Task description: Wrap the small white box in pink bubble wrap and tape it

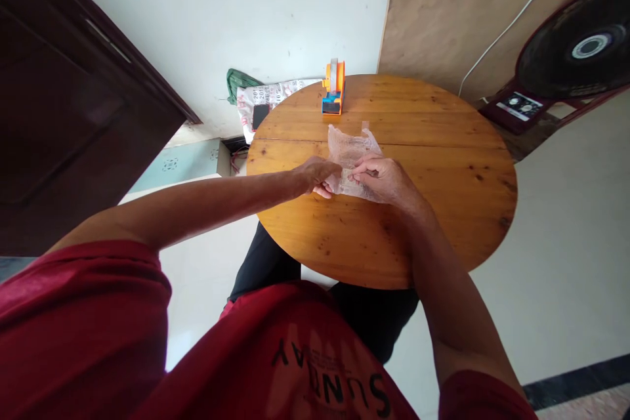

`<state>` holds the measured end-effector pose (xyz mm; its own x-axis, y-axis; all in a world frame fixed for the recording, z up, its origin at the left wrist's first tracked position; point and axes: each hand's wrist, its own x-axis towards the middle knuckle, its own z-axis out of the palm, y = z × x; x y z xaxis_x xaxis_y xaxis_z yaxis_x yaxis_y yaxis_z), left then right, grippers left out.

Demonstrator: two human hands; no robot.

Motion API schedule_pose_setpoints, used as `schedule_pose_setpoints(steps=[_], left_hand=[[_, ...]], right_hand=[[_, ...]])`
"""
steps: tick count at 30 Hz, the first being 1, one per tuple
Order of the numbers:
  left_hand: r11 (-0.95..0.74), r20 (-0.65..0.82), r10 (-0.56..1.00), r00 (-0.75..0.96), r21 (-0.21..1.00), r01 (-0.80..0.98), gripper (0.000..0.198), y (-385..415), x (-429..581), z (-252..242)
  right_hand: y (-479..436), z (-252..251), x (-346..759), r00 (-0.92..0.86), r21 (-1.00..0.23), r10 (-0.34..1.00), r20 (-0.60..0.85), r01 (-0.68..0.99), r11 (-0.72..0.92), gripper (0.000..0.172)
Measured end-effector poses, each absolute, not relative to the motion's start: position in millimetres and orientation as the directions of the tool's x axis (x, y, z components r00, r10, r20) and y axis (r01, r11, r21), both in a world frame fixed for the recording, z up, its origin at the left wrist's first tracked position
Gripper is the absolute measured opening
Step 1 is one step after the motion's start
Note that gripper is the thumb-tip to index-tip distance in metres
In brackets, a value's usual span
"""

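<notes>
A crumpled sheet of clear bubble wrap point(350, 142) lies on the round wooden table point(443, 197) in front of me. At its left side my left hand point(321, 175) is closed on the wrap, some fingers curled at the near edge. My right hand point(378, 176) rests over the right part of the wrap. Its thumb and fingertips are pinched together close to the left hand; what sits between them is too small to make out. A short clear strip point(365, 125), apparently tape, sticks out at the far edge of the wrap.
An orange and blue tape dispenser point(333, 88) stands near the table's far edge. Beyond the left rim are a printed white sack point(249, 97), a dark phone-like object point(260, 117) and a green bag point(241, 84). A dark round appliance point(575, 46) stands at the right.
</notes>
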<state>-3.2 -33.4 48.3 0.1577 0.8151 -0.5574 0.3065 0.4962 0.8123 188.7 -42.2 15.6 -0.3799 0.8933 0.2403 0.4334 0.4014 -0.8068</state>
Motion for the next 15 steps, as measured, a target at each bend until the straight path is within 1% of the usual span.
schedule_pose_setpoints(steps=[2, 6, 9, 15], left_hand=[[0.497, -0.558, 0.816, 0.153, 0.811, 0.309, 0.018, -34, -4, 52], [0.51, -0.574, 0.814, 0.087, 0.779, 0.363, 0.013, -34, 0, 62], [0.498, -0.574, 0.812, 0.107, 0.776, 0.387, 0.011, -34, 2, 68], [0.431, -0.541, 0.828, 0.148, 0.783, 0.449, 0.016, -30, 5, 71]], right_hand=[[-43, 17, 188, -0.378, -0.805, 0.894, 0.242, 0.436, 0.402, 0.017], [-43, 17, 188, -0.369, -0.798, 0.902, 0.225, 0.462, 0.388, 0.015], [-43, 17, 188, -0.381, -0.796, 0.9, 0.211, 0.468, 0.384, 0.016], [-42, 15, 189, -0.375, -0.797, 0.905, 0.199, 0.475, 0.373, 0.016]])
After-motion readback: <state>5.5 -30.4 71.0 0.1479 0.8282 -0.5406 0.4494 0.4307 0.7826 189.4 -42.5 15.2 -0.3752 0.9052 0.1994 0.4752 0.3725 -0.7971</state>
